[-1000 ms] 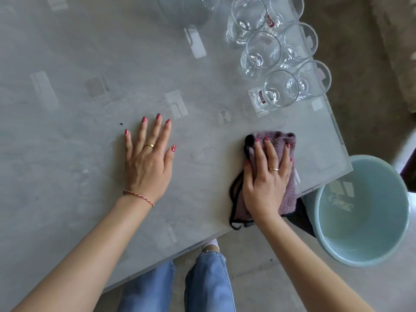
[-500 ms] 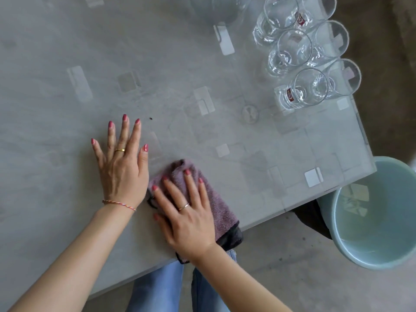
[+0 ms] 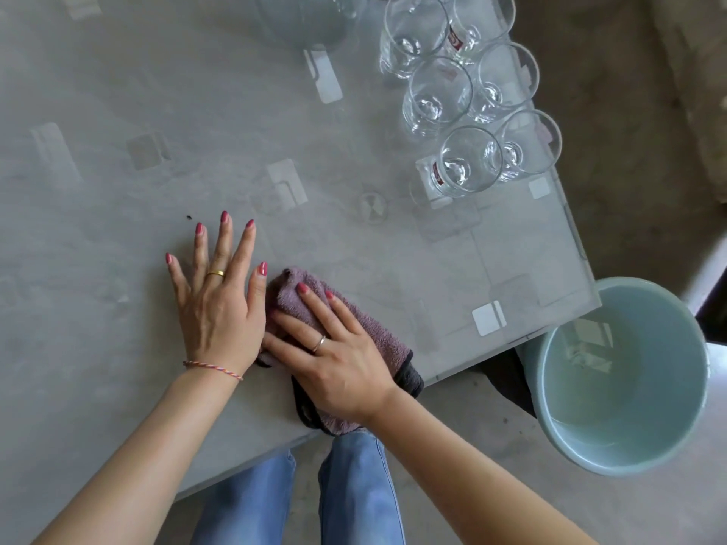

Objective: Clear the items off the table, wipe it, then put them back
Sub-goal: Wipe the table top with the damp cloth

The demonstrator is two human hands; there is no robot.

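A folded purple cloth point(image 3: 387, 338) with a dark edge lies on the glass table point(image 3: 98, 230) near its front edge. My right hand point(image 3: 334, 359) presses flat on the cloth, fingers spread over it. Just to its left, my left hand point(image 3: 220, 308) rests flat on the table with fingers apart, holding nothing; its thumb touches the cloth's far corner. Several empty clear drinking glasses point(image 3: 470, 159) stand clustered at the table's far right corner. The base of a clear glass jug point(image 3: 307, 21) shows at the top edge.
A light blue bucket point(image 3: 621, 379) stands on the floor just off the table's right front corner. A small dark speck point(image 3: 189, 217) lies on the glass beyond my left fingertips. My jeans-clad legs point(image 3: 354, 489) are below the front edge.
My right hand has slid the cloth leftward from near the table's right edge to right beside my left hand. The left hand has stayed flat on the glass.
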